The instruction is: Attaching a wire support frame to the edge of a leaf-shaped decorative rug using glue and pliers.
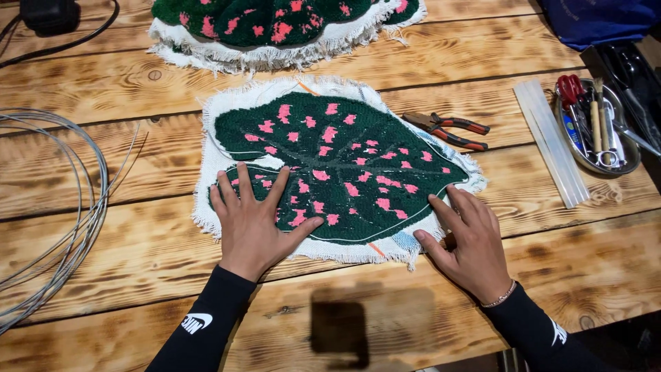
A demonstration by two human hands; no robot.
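A leaf-shaped tufted rug (344, 165), dark green with pink spots and a frayed white cloth border, lies flat in the middle of the wooden table (138, 255). The left hand (253, 219) rests flat on its near left part, fingers spread open, holding nothing. The right hand (470, 241) presses with open fingers on the near right edge of the rug, also not pinching anything. Just far right of the rug lie red-handled pliers (449, 130), then clear glue sticks (552, 141) and a metal tray (623, 162) with tools. Coiled wire (65, 207) lies at the left. A second tufted rug (275, 24) lies at the far side.
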